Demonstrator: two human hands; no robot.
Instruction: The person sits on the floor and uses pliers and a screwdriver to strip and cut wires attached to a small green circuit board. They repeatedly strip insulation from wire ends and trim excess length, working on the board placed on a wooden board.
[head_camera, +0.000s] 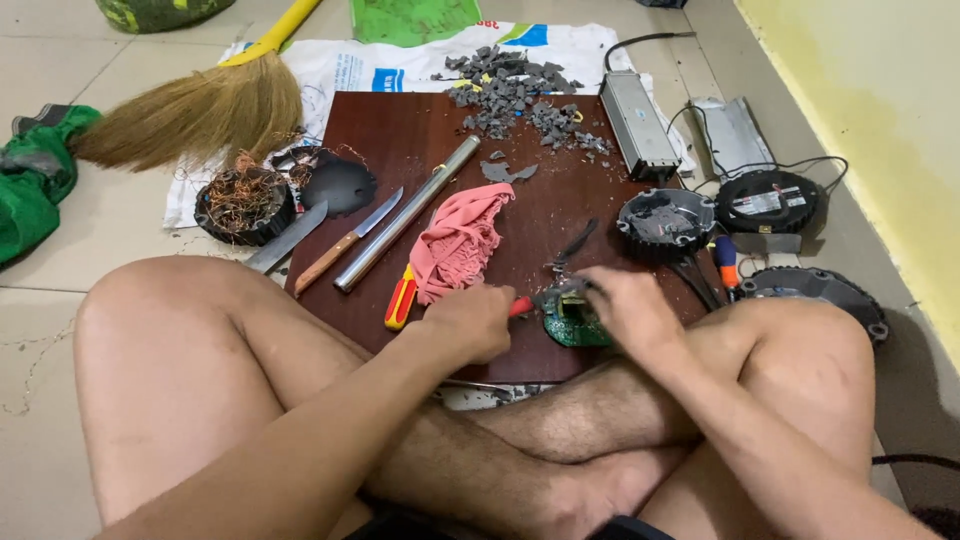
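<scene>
1. The green circuit board lies at the near edge of the dark wooden board, just in front of my crossed legs, close enough that I can lean over it and press down on it.
2. My right hand is curled over the top of the circuit board, fingers bent and clamped on it, pinning it flat so it does not slide.
3. My left hand is clenched in a fist around a red-handled tool, whose tip points right into the circuit board; the tip itself is hidden by my right hand.
4. Just left of my left hand lie a red-and-yellow screwdriver and a pink cloth, within easy reach.
5. Farther left, a metal tube and a wooden-handled knife lie slantwise.
6. At the far edge sits a heap of grey plastic fragments, kept away from my work.
7. To the right stands a round black housing; a broom lies far left.
</scene>
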